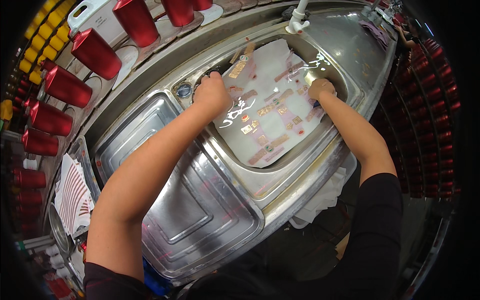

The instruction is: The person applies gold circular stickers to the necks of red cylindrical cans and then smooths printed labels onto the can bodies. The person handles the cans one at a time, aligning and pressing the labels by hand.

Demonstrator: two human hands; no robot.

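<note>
A white decal sheet [280, 110] with gold, pink and red printed patches lies in the basin of a steel sink [235, 162], under what looks like shallow, glinting water. At the sheet's upper left edge is my left hand [212, 92]. Its fingers are curled and their tips are hidden, so what they grip is unclear. My right hand [322, 89] is closed at the opposite edge. A small pale yellowish piece [310, 77] shows at its fingertips, and I cannot tell whether it is part of the sheet.
Left of the basin lies a ridged steel lid [175, 185]. Red bottles [95, 54] stand on round pads along the far and left sides. A white tap [298, 22] rises behind the basin. Printed sheets [72, 195] lie at the left, white papers [322, 197] below the near rim.
</note>
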